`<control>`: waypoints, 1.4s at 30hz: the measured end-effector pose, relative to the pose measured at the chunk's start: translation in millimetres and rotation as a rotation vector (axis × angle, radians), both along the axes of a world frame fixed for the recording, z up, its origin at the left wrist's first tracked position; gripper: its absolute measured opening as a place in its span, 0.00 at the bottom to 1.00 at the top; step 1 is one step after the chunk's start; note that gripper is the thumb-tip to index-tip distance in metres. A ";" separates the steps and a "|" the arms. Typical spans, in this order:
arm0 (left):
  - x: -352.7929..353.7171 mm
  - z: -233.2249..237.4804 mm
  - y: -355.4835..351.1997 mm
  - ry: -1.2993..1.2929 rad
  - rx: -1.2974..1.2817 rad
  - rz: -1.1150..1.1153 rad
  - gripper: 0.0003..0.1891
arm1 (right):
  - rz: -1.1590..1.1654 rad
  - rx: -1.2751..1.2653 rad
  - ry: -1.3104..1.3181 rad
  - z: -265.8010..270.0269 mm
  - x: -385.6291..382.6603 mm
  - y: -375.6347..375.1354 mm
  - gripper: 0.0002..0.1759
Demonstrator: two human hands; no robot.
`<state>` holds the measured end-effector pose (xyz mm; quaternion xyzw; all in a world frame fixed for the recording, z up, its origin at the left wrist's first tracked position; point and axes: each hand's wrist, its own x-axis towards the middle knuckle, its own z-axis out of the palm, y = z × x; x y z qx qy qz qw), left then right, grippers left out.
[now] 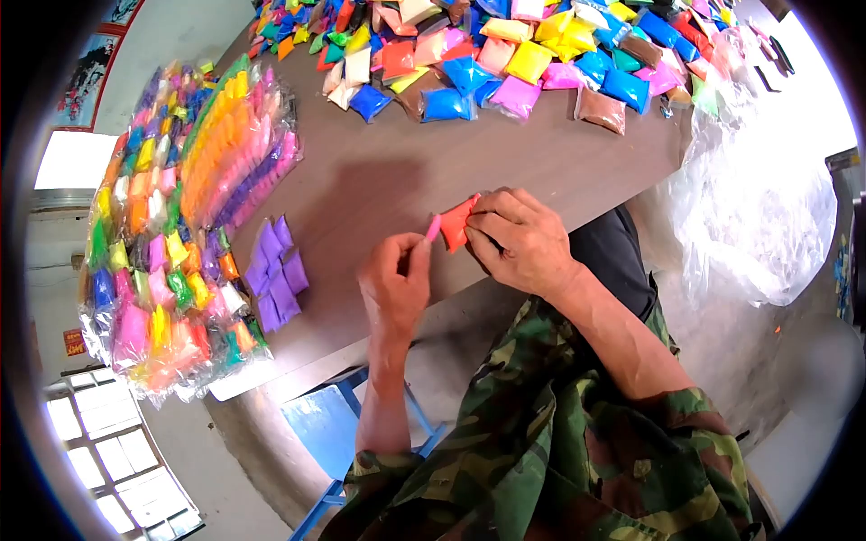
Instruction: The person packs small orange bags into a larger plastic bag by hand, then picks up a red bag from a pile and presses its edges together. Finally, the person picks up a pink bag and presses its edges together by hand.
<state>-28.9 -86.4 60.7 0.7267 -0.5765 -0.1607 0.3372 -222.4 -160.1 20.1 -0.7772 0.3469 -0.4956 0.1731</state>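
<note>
Right hand (523, 239) is pinching a small orange-red packet (456, 223) by its edge, just above the near side of the tabletop (406, 171). The left hand (394, 284) is pinching a slim pink packet (433, 228) that's touching it. Honestly I'm thinking those glossy, squishy little pouches could be slipping out of such a light fingertip grip, or splitting if squeezed too hard. Further out, flat purple packets (275, 270) are lying beside crinkly clear bags of rainbow packets (180, 225), with a loose pile (523, 54) sitting across the brown top.
</note>
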 end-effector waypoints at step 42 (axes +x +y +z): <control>4.0 -11.9 -5.9 -0.089 -0.104 0.123 0.05 | 0.049 0.022 0.120 7.1 -7.4 -1.6 0.22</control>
